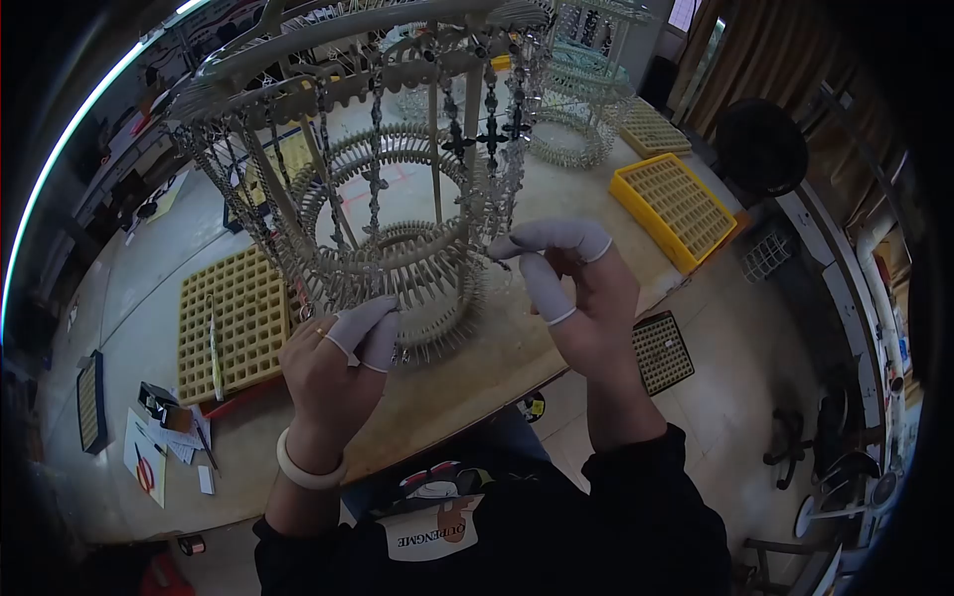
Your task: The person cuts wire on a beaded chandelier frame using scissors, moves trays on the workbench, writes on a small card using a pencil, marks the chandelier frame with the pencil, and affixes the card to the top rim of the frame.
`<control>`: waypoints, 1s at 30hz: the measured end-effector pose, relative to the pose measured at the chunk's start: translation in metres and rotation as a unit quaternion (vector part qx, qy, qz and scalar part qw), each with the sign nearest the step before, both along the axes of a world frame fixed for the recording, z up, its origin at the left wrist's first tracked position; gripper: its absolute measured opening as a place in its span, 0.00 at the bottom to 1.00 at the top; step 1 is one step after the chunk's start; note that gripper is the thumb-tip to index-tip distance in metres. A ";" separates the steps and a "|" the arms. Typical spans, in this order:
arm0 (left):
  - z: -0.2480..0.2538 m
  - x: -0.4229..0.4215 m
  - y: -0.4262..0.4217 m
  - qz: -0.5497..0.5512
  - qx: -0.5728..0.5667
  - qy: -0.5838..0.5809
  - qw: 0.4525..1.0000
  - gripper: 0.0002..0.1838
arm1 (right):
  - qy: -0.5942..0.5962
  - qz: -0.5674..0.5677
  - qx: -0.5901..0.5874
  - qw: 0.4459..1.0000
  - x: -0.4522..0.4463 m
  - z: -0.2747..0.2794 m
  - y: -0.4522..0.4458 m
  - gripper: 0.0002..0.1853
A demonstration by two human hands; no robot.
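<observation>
A pale round display rack (397, 263) with rings of pegs stands on the table before me, metal chains (376, 179) hanging from its upper ring. Several of them carry dark cross pendants (492, 137). My left hand (338, 363) is closed in a pinch by the rack's lower front; what its fingertips hold, if anything, is too small to make out. To the right of the rack, my right hand (586, 288) pinches what looks like the end of a thin chain (503, 263). White finger covers sit on the thumbs and forefingers.
A yellow slotted tray (231, 323) lies left of the rack, with red scissors (146, 475) and papers nearer the front. At right stand a yellow crate (676, 209) and a black fan (760, 147). A second rack (576, 109) is behind.
</observation>
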State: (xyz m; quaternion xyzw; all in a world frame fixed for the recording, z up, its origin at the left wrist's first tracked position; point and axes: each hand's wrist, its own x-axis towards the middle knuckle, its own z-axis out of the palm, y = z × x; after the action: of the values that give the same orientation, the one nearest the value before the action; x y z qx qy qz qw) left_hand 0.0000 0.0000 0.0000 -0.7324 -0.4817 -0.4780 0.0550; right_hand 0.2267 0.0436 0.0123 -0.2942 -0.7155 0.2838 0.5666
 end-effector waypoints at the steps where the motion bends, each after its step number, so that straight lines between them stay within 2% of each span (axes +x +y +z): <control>1: -0.001 0.000 -0.001 -0.006 -0.002 -0.007 1.000 0.08 | 0.003 0.002 0.007 1.000 -0.002 -0.002 0.001 0.10; 6: -0.007 0.000 -0.001 -0.023 -0.007 -0.021 0.999 0.09 | 0.015 -0.031 -0.001 0.999 -0.001 -0.010 0.000 0.09; 9: -0.008 -0.001 -0.001 -0.033 0.004 -0.024 0.999 0.09 | 0.050 -0.033 0.040 0.997 -0.001 -0.009 0.003 0.09; 11: -0.007 -0.002 -0.001 -0.024 0.000 -0.013 1.000 0.09 | 0.071 0.002 -0.058 0.996 -0.007 -0.004 0.000 0.08; 14: -0.007 -0.001 0.000 -0.028 -0.001 -0.019 0.999 0.09 | 0.071 0.028 -0.070 0.995 -0.009 -0.003 -0.002 0.08; 18: -0.009 -0.002 0.000 -0.040 -0.005 -0.030 0.999 0.09 | 0.062 0.022 -0.041 0.997 -0.002 -0.005 0.003 0.10; 24: -0.009 -0.002 0.002 -0.039 -0.005 -0.035 0.999 0.09 | 0.001 0.060 -0.091 0.994 -0.005 -0.004 -0.002 0.12; 27: -0.007 -0.001 0.001 -0.027 0.006 -0.017 0.999 0.09 | 0.034 0.111 -0.108 0.987 -0.003 -0.005 -0.009 0.12; 29: -0.007 -0.002 0.000 -0.024 -0.016 -0.030 0.999 0.09 | -0.011 0.213 -0.157 0.964 0.011 -0.004 -0.015 0.12; 30: -0.006 -0.002 0.000 -0.024 -0.016 -0.030 0.999 0.09 | -0.011 0.213 -0.157 0.964 0.016 -0.005 -0.014 0.12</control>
State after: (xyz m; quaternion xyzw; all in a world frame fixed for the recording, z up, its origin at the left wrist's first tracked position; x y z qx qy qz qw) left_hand -0.0020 -0.0004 -0.0065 -0.7297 -0.4731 -0.4934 0.0170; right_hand 0.2423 0.0292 0.0069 -0.2236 -0.7142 0.5032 0.4321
